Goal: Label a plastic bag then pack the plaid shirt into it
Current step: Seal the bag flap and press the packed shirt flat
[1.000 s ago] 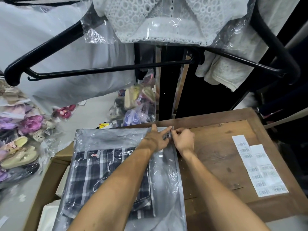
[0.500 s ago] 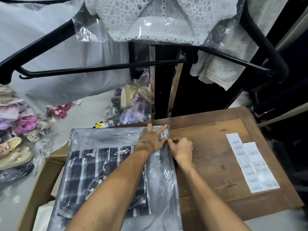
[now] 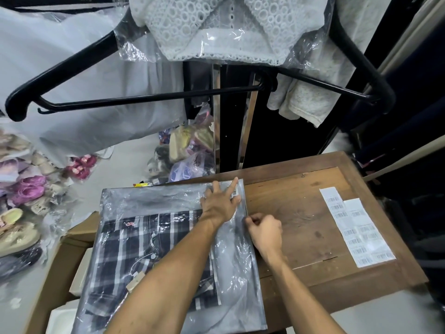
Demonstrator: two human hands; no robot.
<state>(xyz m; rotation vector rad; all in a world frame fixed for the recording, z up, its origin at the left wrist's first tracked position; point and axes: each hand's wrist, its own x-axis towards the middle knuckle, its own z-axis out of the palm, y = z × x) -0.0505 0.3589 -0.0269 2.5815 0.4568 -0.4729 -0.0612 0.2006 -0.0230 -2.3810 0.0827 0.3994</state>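
Observation:
A clear plastic bag (image 3: 154,198) lies flat on the wooden table (image 3: 301,213), overhanging its left edge. Inside it is the folded dark plaid shirt (image 3: 125,251). A small barcode label (image 3: 236,193) sits on the bag's far right corner. My left hand (image 3: 220,203) lies flat on that corner with fingers spread, fingertips at the label. My right hand (image 3: 265,231) rests at the bag's right edge with its fingers curled in a loose fist; whether it pinches the plastic is unclear.
Sheets of barcode labels (image 3: 356,225) lie on the table's right side. An open cardboard box (image 3: 60,261) stands at the left below the bag. Bagged shoes (image 3: 26,189) cover the floor. Black hangers (image 3: 144,97) and bagged white garments (image 3: 216,27) hang overhead.
My right hand has pulled back from the label along the bag's right edge toward me. My left hand has flattened onto the labelled corner.

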